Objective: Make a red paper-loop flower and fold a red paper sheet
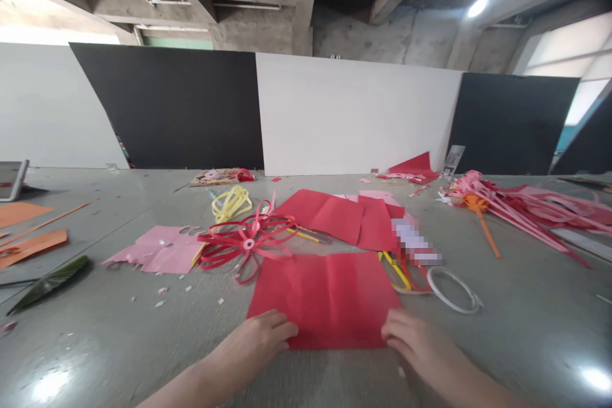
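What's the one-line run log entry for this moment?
left hand: on red paper sheet near-left corner | right hand: on near-right corner | sheet: flat on table
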A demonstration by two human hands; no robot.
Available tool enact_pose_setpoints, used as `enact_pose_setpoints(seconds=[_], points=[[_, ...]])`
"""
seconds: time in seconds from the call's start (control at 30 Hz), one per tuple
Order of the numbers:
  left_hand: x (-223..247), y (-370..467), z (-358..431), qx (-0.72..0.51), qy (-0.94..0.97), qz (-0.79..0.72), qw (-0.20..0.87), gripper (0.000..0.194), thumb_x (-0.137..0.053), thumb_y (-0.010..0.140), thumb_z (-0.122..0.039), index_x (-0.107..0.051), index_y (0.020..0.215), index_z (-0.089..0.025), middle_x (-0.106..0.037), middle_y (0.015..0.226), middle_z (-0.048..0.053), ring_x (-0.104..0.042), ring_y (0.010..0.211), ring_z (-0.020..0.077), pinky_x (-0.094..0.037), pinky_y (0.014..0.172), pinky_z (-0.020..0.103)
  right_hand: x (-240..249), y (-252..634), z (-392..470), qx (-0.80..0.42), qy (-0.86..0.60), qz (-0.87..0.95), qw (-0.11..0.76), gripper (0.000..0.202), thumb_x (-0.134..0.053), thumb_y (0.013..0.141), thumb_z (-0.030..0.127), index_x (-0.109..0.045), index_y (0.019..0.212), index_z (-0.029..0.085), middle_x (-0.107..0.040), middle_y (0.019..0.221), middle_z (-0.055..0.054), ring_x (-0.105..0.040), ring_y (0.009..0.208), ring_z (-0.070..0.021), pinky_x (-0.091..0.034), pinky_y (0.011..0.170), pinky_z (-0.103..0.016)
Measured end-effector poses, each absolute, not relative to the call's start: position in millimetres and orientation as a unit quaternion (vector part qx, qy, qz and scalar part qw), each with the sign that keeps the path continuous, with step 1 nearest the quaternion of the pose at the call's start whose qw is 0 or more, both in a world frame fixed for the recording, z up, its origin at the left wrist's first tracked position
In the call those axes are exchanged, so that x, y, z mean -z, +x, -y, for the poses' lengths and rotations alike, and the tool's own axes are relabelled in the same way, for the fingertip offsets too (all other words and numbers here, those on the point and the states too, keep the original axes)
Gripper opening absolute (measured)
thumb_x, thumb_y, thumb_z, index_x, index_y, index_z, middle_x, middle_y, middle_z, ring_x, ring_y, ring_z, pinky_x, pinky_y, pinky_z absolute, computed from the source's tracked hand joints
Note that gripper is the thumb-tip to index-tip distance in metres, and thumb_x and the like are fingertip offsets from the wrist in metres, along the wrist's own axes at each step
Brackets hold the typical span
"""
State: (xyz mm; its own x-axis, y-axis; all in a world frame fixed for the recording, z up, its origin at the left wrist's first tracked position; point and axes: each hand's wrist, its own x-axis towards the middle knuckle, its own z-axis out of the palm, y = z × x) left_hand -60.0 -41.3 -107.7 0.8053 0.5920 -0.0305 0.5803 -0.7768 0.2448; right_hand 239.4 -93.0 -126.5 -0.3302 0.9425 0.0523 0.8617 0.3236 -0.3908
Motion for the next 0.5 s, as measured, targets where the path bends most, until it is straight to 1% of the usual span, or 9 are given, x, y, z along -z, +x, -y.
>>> enact_pose_setpoints(seconds=[0.13, 0.27, 0.37, 0.43, 0.5], points=[[112.3, -64.8, 42.0, -0.025, 0.959, -0.280, 0.032, 0.030, -0.035, 0.086, -0.004, -0.054, 0.098, -0.023, -0.056, 0.086, 0.000, -0.054, 0.074, 0.0148, -0.039, 0.062, 0.022, 124.2, 240.1, 90.6, -0.138, -0.559, 0.805, 0.143, 0.024, -0.046, 0.076, -0.002, -0.056, 0.079, 0.020, -0.059, 0.080, 0.002, -0.057, 0.076, -0.0133, -0.040, 0.066, -0.024], [115.7, -65.8, 42.9, -0.022, 0.958, -0.284, -0.003, 0.025, -0.043, 0.084, -0.005, -0.054, 0.098, -0.023, -0.054, 0.090, 0.000, -0.053, 0.077, 0.0152, -0.041, 0.064, 0.022, 130.6, 241.9, 89.5, -0.092, -0.549, 0.820, 0.134, 0.023, -0.046, 0.077, 0.000, -0.056, 0.072, 0.020, -0.058, 0.074, 0.003, -0.057, 0.069, -0.0128, -0.040, 0.060, -0.023], [120.6, -63.1, 43.9, -0.039, 0.958, -0.283, -0.033, 0.024, -0.046, 0.082, -0.004, -0.054, 0.096, -0.021, -0.053, 0.095, 0.002, -0.052, 0.082, 0.0168, -0.043, 0.069, 0.025, 142.5, 245.3, 91.3, -0.028, -0.529, 0.837, 0.136, 0.026, -0.043, 0.077, -0.002, -0.058, 0.074, 0.020, -0.058, 0.076, 0.002, -0.058, 0.069, -0.0137, -0.042, 0.059, -0.024], [125.0, -60.1, 45.0, -0.055, 0.956, -0.280, -0.071, 0.020, -0.045, 0.082, -0.003, -0.054, 0.092, -0.019, -0.053, 0.095, 0.004, -0.052, 0.083, 0.0183, -0.044, 0.071, 0.028, 152.6, 247.7, 93.6, 0.033, -0.507, 0.849, 0.147, 0.031, -0.041, 0.073, -0.005, -0.059, 0.080, 0.020, -0.059, 0.083, 0.000, -0.059, 0.072, -0.0152, -0.045, 0.061, -0.026], [128.4, -56.6, 46.4, -0.057, 0.954, -0.277, -0.102, 0.013, -0.046, 0.082, -0.006, -0.054, 0.086, -0.016, -0.053, 0.092, 0.005, -0.052, 0.080, 0.0194, -0.044, 0.070, 0.031, 162.1, 248.6, 95.7, 0.102, -0.480, 0.856, 0.161, 0.037, -0.039, 0.069, -0.006, -0.059, 0.088, 0.018, -0.060, 0.090, -0.004, -0.060, 0.076, -0.0179, -0.048, 0.062, -0.029]])
